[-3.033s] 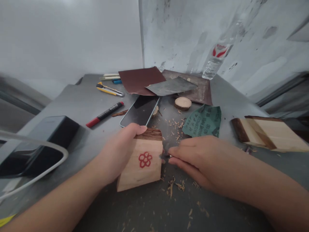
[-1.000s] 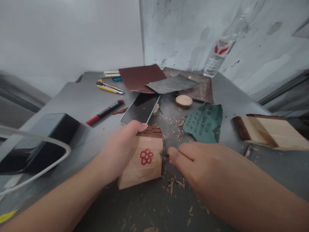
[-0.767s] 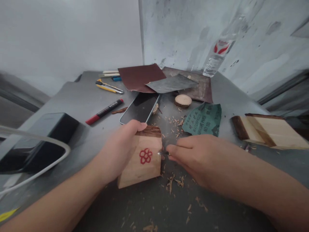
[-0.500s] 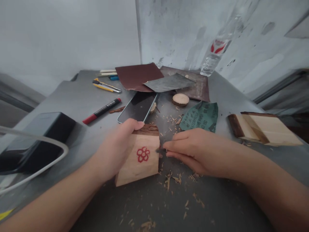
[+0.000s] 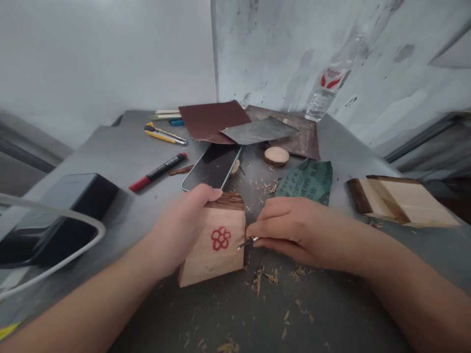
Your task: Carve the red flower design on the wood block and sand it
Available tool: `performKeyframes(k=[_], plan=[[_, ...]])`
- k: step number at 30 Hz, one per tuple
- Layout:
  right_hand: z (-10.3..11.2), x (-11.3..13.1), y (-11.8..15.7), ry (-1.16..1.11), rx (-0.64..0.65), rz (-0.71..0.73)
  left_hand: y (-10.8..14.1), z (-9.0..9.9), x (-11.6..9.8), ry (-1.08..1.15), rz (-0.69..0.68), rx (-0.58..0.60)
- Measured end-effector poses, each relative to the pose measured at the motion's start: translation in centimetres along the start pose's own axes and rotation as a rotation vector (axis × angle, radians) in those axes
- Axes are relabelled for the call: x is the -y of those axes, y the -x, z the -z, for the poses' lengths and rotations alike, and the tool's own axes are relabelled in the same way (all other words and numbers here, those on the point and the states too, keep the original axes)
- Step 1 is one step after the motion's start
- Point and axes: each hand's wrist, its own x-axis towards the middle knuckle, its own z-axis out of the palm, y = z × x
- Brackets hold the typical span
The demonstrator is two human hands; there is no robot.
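Observation:
A pale wooden block [image 5: 213, 260] with a strip of bark along its far edge bears a red flower drawing [image 5: 221, 239]. My left hand [image 5: 180, 228] grips its left side, the thumb lying on the bark. At the block's right edge, my right hand [image 5: 290, 228] pinches a small metal-tipped carving tool [image 5: 247, 242]. The tip of that tool lies over the wood, right of the flower; most of its handle is hidden in my fingers.
Behind the block lie a phone [image 5: 211, 166], a round wood slice [image 5: 276, 156], green sandpaper [image 5: 309, 181] and brown sandpaper [image 5: 213, 121]. A red marker [image 5: 158, 171] and a yellow cutter [image 5: 165, 134] are at left, wood pieces [image 5: 405, 198] at right. Shavings are scattered about.
The fingertips of my right hand have shifted slightly, and the metal tip now shows clearly over the block's right edge. The whole view has moved slightly.

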Motion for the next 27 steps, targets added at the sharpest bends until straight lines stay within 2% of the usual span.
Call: performKeyframes(k=[4,9,11,17,21,24,27], plan=[[0.3,0.9,0.5,0.037,0.064,-0.134,0.0,-0.2,-0.1,0.050,0.053,0.016],[0.2,1.6,0.5,0.110,0.122,-0.249,0.3,-0.3,-0.4,-0.004,0.056,-0.086],[0.1,1.8,0.4,0.121,0.131,-0.269,0.2,-0.2,-0.3,-0.008,0.042,-0.091],[-0.7,2.7,0.2,0.161,0.055,-0.292,-0.2,0.2,0.1,-0.037,0.018,-0.067],[-1.2,3.1,-0.1,0.178,0.051,-0.305,0.1,0.0,0.1,-0.029,0.022,-0.111],[-1.0,2.5,-0.3,0.129,0.058,-0.275,0.4,-0.4,-0.2,-0.015,0.037,-0.090],[-0.5,1.3,-0.4,0.036,0.068,-0.178,0.5,-0.5,-0.3,0.026,0.042,-0.048]])
